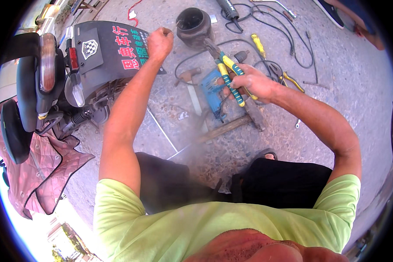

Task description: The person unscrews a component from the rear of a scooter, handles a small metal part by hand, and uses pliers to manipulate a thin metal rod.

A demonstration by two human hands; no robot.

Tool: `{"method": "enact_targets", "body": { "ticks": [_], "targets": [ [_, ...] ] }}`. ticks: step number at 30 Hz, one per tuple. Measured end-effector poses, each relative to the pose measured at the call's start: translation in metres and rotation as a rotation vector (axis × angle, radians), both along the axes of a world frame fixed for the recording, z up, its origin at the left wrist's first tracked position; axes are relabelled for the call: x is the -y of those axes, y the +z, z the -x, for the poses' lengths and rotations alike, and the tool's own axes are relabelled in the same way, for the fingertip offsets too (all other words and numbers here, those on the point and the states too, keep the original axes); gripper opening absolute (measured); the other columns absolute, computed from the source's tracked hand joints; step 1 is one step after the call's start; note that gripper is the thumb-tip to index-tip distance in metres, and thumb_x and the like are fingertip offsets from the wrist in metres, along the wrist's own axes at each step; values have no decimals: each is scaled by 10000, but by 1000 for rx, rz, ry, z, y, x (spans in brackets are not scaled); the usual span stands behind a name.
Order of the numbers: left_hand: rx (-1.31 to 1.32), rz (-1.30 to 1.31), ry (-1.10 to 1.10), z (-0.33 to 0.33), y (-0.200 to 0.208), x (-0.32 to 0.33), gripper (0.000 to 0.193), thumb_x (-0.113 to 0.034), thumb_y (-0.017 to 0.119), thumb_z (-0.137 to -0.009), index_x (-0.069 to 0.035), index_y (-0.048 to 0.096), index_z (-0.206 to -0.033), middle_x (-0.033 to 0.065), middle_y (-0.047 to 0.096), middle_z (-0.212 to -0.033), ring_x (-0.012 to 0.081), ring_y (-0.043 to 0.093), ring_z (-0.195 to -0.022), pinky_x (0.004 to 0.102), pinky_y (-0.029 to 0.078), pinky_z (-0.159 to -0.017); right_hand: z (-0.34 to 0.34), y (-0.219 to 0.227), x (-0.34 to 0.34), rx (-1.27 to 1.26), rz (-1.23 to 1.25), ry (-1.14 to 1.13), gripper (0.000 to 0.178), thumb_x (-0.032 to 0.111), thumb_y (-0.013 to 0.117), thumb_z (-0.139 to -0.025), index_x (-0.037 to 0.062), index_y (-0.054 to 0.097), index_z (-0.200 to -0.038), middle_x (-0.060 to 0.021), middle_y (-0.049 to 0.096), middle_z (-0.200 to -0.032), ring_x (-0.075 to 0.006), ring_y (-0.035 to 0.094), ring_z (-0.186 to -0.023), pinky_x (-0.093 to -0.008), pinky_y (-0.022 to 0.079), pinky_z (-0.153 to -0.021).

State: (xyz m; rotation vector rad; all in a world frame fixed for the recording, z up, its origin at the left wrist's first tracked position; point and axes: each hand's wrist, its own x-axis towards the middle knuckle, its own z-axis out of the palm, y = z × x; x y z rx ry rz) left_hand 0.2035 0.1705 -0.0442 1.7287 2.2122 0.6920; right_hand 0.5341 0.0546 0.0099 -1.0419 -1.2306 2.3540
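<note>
My right hand (255,84) is wrapped round the green-and-yellow handles of a pair of pliers (224,61). The jaws point up and left, just below a dark round pot (192,28) on the ground. At the right edge of a black mud flap (102,48) with printed lettering, my left hand (160,43) is closed in a pinch. What its fingers hold, if anything, is too small to make out. The mud flap hangs at the rear of a two-wheeler with a tail light (48,61). Below the pliers, partly behind my right hand, lies a blue power drill (212,94).
Hammers (190,83) lie by the drill, one with a long wooden handle (225,129). Further right are a yellow-handled screwdriver (258,45), yellow-handled pliers (292,82) and a looping black cable (288,35). Another person's leg (362,22) shows at upper right. A pink quilted cover (43,174) hangs at left.
</note>
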Motion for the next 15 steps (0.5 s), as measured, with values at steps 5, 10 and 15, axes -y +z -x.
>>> {"method": "enact_targets", "body": {
  "ticks": [5,10,15],
  "targets": [
    [-34,-82,26,-3,5,-12,280,-269,696,-842,-66,784,-1014,154,776,-939,280,750,-912,386,563,-850,0,2,2,-1,-10,-37,494,84,532,-855,-30,466,-1331,-153,642,-1196,-192,651,-890,-330,496,-776],
    [65,-40,72,-17,18,-43,275,-285,697,-824,-88,798,-988,150,776,-978,309,736,-978,395,551,-897,-1,-2,3,-2,-17,-52,454,96,536,-860,-34,492,-1293,-149,662,-1131,-184,658,-836,-314,468,-717],
    [-61,45,112,-44,24,-55,259,-278,665,-828,-162,798,-1017,128,767,-1082,328,709,-1075,435,530,-955,-6,3,3,11,13,-24,569,106,541,-850,7,448,-1402,-141,615,-1275,-206,650,-935,-366,547,-849]
  ]
}}
